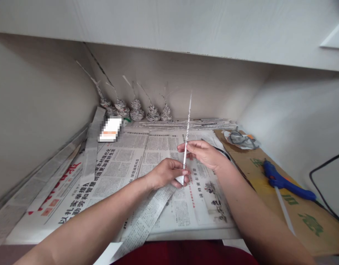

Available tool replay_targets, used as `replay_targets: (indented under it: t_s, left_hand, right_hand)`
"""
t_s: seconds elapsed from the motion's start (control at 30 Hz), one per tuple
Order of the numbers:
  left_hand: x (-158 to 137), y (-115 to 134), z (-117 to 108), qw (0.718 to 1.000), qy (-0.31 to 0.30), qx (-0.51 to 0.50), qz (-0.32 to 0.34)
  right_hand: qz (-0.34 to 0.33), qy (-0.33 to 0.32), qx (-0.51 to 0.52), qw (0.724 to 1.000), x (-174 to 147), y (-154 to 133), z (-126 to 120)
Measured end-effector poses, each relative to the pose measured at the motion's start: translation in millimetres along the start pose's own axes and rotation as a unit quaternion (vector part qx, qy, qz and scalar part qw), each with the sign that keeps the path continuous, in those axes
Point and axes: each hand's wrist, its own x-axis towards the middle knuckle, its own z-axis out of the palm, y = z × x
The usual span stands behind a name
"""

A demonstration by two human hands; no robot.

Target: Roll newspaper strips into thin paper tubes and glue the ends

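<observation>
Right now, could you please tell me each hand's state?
Left hand: closed, holding the thin white rolled-newspaper tube low.
Right hand: loosely closed on it, higher up.

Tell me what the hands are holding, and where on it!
A rolled paper stick: the left hand pinches its bottom end, the right hand holds it higher up.
</observation>
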Motion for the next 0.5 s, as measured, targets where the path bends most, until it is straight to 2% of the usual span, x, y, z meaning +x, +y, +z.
replay_targets:
  t_s: [0.17,0.33,0.5]
  left_hand:
    - [0.3,-1.4,-0.2,1.0,-0.012,0.006,0.001]
    - [-0.3,1.2,0.6,1.0,-0.001,0.004,0.002]
    - [-0.2,1.9,0.8,1.0,-0.007,-0.002,-0.011]
  right_hand:
    - [-0.016,0.06,0.01,0.998,0.6,0.5,-0.2]
    - [0.0,-0.011,-0.011,1.0,-0.7,0.0,-0.4]
    - [-0.017,0.071,0.01,0.997,0.6,-0.1,0.4]
